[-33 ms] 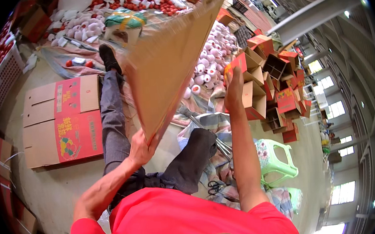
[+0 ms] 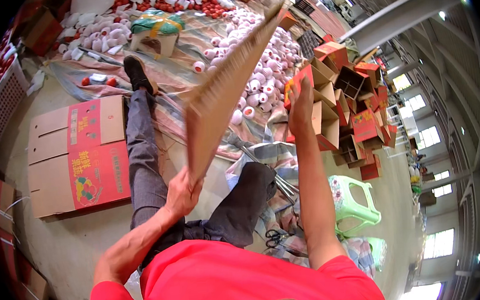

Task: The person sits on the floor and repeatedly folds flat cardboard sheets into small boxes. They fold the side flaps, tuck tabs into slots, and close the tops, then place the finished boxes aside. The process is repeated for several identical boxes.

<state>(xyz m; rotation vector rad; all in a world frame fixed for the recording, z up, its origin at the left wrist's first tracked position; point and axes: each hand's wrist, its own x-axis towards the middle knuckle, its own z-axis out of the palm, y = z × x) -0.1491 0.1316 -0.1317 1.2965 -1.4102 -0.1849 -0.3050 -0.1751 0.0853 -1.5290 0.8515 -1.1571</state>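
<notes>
A brown cardboard carton (image 2: 213, 109), blurred by motion, stands tilted in front of me. Its lower near corner is gripped by my left hand (image 2: 183, 194), fingers closed round the edge. To the right, my right hand (image 2: 301, 109) is raised with fingers stretched out and pressed flat together. A red cardboard panel (image 2: 297, 85) shows beside those fingers; whether they touch it, or whether it belongs to a carton behind, I cannot tell. Flat on the floor to my left lies a stack of folded red-and-brown cartons (image 2: 55, 189), beside my outstretched leg.
Foam-netted round fruit (image 2: 257, 85) is heaped ahead on a striped sheet. Open cartons (image 2: 366, 127) pile up at the right, behind a green plastic stool (image 2: 356, 202). Scissors (image 2: 276, 237) lie near my bent knee. A white crate (image 2: 5, 107) of red fruit stands far left.
The carton has swung to the right and turned more edge-on, uncovering more netted fruit behind it. My left hand keeps its hold; my right hand stays almost in place.
</notes>
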